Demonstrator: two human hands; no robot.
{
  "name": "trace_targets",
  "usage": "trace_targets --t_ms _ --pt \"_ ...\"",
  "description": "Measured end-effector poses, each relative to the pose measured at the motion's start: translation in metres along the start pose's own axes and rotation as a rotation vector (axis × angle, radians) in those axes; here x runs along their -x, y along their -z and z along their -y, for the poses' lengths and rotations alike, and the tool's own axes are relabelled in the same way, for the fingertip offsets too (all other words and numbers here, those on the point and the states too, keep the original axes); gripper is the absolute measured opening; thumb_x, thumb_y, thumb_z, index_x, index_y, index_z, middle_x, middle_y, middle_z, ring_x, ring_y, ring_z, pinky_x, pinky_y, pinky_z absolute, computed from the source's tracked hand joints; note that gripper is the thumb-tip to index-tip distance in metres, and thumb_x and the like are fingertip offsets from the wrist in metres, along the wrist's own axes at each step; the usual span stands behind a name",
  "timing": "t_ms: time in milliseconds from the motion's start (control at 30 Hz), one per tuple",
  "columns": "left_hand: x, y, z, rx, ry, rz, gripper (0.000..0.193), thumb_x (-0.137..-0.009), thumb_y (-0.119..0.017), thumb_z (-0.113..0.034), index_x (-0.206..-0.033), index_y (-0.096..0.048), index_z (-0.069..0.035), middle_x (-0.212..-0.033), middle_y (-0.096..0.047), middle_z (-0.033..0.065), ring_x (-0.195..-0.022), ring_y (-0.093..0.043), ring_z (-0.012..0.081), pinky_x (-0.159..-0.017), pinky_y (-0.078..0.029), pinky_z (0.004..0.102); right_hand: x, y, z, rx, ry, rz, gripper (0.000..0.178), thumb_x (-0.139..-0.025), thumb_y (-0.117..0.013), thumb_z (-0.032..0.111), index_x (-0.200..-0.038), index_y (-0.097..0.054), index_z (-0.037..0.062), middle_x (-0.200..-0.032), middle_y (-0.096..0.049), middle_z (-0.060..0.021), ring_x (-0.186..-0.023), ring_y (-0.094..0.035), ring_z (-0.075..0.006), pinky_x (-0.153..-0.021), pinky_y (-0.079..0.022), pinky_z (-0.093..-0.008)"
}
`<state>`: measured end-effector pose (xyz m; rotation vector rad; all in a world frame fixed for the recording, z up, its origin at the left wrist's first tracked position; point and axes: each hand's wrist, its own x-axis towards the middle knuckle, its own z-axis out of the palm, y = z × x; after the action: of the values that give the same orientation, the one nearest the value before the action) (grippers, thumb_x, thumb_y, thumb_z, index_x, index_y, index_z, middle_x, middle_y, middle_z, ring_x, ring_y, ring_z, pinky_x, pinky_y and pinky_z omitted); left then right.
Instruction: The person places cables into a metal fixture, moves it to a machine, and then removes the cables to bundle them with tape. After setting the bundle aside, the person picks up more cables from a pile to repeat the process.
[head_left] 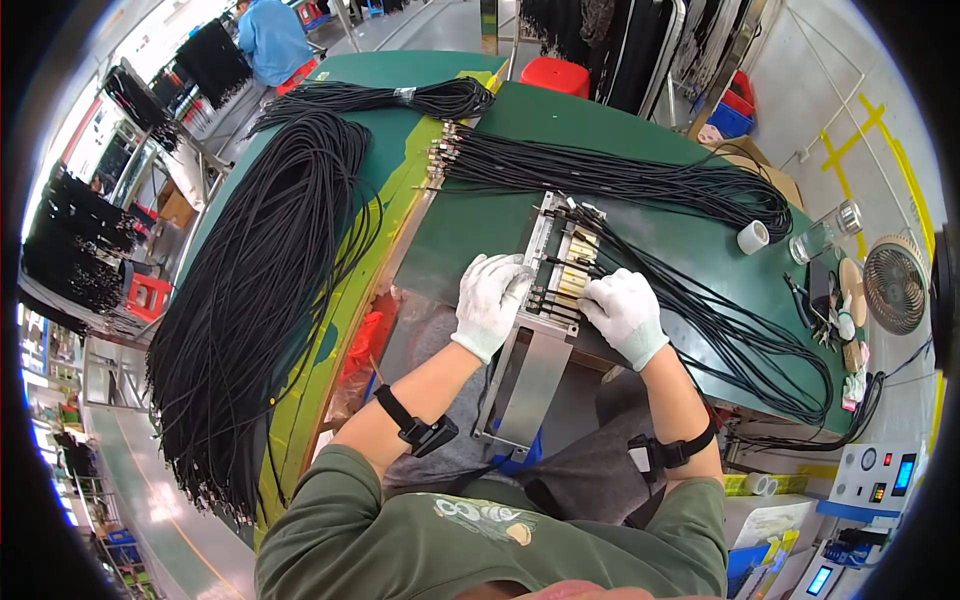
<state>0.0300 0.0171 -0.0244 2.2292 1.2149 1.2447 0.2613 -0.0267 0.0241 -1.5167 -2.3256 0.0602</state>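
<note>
A metal fixture (540,238) with a row of cream blocks (574,266) stands at the table edge in front of me. Ends of several black cables lie side by side across it, and their lengths (700,300) trail off to the right in a long loop. My left hand (492,298), in a white glove, rests against the fixture's left side with its fingers bent together; what they hold, if anything, is hidden. At the fixture's right side, my gloved right hand (625,312) pinches near the lower cable ends, its fingertips closed on a black cable.
A large heap of black cables (270,250) covers the left table. Another cable bundle (610,170) with metal ends lies beyond the fixture. To the right are a white roll (753,237), a glass jar (825,235), pliers (800,300) and a fan (895,288). A person (270,40) sits far off.
</note>
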Motion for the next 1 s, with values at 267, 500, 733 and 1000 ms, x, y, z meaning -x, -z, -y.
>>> trace_targets --t_ms 267,500,733,1000 --pt "-0.006 0.004 -0.033 -0.221 -0.213 0.219 0.027 -0.081 -0.071 -0.037 -0.103 -0.078 -0.023 -0.141 -0.05 0.0221 -0.129 -0.046 0.0409 -0.111 -0.033 0.054 -0.001 0.001 -0.002 0.0 0.025 -0.026 0.016 -0.081 -0.072 0.026 -0.085 -0.067 0.0112 -0.079 -0.063 -0.0065 -0.085 -0.058 -0.0285 -0.075 -0.045 -0.0406" --pt "-0.01 -0.001 -0.016 -0.224 -0.195 0.366 0.033 -0.083 -0.069 -0.043 -0.108 -0.077 -0.025 -0.146 -0.046 0.024 -0.133 -0.043 0.0446 -0.114 -0.029 0.0561 -0.002 0.015 -0.044 0.116 -0.294 0.004 0.017 -0.077 -0.075 0.024 -0.083 -0.067 0.0099 -0.083 -0.065 -0.0075 -0.089 -0.059 -0.0297 -0.08 -0.048 -0.0408" --pt "-0.012 -0.001 -0.007 0.046 -0.088 0.16 0.024 -0.088 -0.069 -0.032 -0.101 -0.075 -0.013 -0.14 -0.055 0.0207 -0.132 -0.045 0.0418 -0.113 -0.032 0.0495 -0.008 0.013 -0.028 -0.118 -0.027 -0.228 0.011 -0.077 -0.075 0.02 -0.082 -0.07 0.0121 -0.083 -0.066 -0.006 -0.088 -0.06 -0.0289 -0.078 -0.047 -0.0408" --pt "-0.009 0.0 -0.007 0.289 -0.026 0.186 0.013 -0.088 -0.07 -0.018 -0.091 -0.069 -0.005 -0.133 -0.06 0.0162 -0.13 -0.048 0.0328 -0.11 -0.038 0.0418 -0.02 -0.005 0.009 -0.492 0.052 -0.165 0.01 -0.08 -0.073 0.018 -0.084 -0.07 0.0103 -0.081 -0.067 -0.0075 -0.083 -0.062 -0.0306 -0.075 -0.048 -0.0409"
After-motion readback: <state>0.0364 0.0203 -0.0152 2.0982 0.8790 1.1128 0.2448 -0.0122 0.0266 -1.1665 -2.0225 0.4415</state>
